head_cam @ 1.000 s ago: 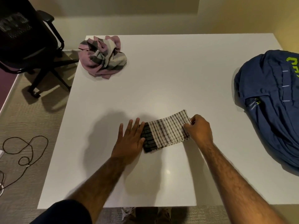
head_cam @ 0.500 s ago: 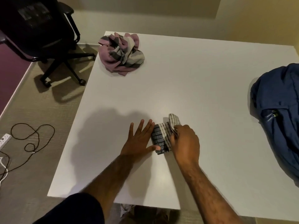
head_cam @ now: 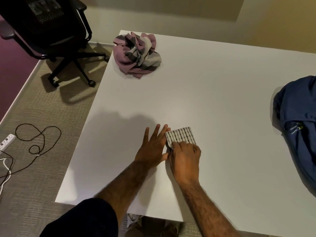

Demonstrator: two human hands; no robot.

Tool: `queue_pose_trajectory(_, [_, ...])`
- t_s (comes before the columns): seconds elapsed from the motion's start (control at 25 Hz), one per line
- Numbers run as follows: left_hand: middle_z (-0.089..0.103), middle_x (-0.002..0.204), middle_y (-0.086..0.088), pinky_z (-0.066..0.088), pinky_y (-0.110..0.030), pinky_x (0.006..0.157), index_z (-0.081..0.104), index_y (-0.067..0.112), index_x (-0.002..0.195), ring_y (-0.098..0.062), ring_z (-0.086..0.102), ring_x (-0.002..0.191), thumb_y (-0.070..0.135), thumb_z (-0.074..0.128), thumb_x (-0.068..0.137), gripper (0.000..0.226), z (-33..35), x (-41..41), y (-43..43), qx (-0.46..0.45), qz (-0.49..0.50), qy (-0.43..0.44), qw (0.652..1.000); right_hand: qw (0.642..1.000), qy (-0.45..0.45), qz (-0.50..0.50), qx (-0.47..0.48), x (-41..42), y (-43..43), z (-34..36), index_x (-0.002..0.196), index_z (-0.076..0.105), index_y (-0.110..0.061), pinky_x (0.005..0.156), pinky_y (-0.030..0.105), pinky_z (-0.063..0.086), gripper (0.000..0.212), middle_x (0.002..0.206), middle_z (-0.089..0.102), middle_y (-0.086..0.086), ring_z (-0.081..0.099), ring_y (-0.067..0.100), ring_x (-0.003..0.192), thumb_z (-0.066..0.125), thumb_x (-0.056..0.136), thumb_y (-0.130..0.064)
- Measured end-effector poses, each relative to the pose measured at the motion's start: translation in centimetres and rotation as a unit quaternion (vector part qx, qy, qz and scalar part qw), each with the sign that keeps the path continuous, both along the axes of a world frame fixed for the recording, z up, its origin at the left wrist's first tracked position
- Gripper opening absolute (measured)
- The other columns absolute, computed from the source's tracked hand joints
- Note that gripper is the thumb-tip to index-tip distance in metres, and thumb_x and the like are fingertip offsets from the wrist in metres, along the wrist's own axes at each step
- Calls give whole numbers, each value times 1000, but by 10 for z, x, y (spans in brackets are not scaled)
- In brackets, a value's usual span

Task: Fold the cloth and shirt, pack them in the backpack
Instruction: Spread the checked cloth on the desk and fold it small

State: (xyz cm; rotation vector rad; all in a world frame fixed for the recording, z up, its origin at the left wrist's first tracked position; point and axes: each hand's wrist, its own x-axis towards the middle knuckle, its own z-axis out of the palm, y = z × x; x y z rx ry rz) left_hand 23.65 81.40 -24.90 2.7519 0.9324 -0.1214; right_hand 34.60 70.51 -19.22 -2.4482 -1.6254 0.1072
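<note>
A small checked cloth [head_cam: 181, 135], folded into a compact rectangle, lies on the white table [head_cam: 213, 86] near its front. My left hand [head_cam: 153, 147] rests flat on the table with straight fingers, its fingertips against the cloth's left edge. My right hand [head_cam: 185, 156] sits on the cloth's near edge with curled fingers that pinch the folded layer. A crumpled pink and grey striped shirt [head_cam: 136, 54] lies at the table's far left corner. The dark blue backpack [head_cam: 299, 125] lies at the right edge, partly out of view.
A black office chair [head_cam: 51, 28] stands on the carpet beyond the table's left side. A black cable [head_cam: 37, 139] and a white power strip [head_cam: 6, 141] lie on the floor at the left.
My right hand carried the cloth's right end over to the left, so the cloth is now half as wide. My left hand stayed flat at the cloth's left edge. The camera view shifted.
</note>
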Motion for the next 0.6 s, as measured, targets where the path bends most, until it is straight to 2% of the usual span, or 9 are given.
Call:
queue_pose_trajectory(0.12, [-6,172,-4,-4,-60,124,4,15,164,-26,-11,158,57,38,102,83,-2,-10,3,24,32,-14,999,999,33,33,22,10,6,2,102,71,-21,88,41,45,21,96,68,-1,60,22,89,55,98,-35])
queue_pose_trajectory(0.24, [4,172,-7,3,-57,125,11,12,164,-28,1,159,41,39,103,73,6,-10,-7,63,91,-58,992,996,39,55,65,39,11,11,94,70,-16,78,38,42,22,90,66,2,59,25,84,49,93,-22])
queue_pose_trajectory(0.32, [10,171,-9,8,-57,126,16,11,163,-28,4,159,30,40,104,67,20,5,-16,75,110,-94,987,994,30,32,95,63,15,12,108,72,-10,89,42,45,34,104,70,8,61,29,96,48,85,-20])
queue_pose_trajectory(0.4, [13,171,-8,9,-55,126,18,12,163,-28,6,159,24,37,105,62,35,26,-22,64,101,-123,985,996,28,21,79,76,19,9,125,68,-9,107,47,39,45,126,67,11,57,31,120,41,92,-25])
queue_pose_trajectory(0.52, [17,171,-3,10,-52,127,24,15,162,-24,7,159,31,21,108,57,34,47,-31,13,81,-140,987,997,25,72,0,77,22,-2,150,46,-16,125,47,16,50,158,42,6,28,26,151,27,108,-34])
queue_pose_trajectory(0.6, [12,172,-3,12,-54,126,21,17,163,-24,3,159,39,13,108,59,19,45,-36,-12,105,-114,988,995,27,83,-56,78,19,-12,161,21,-19,126,47,3,58,169,14,3,2,22,157,15,109,-43])
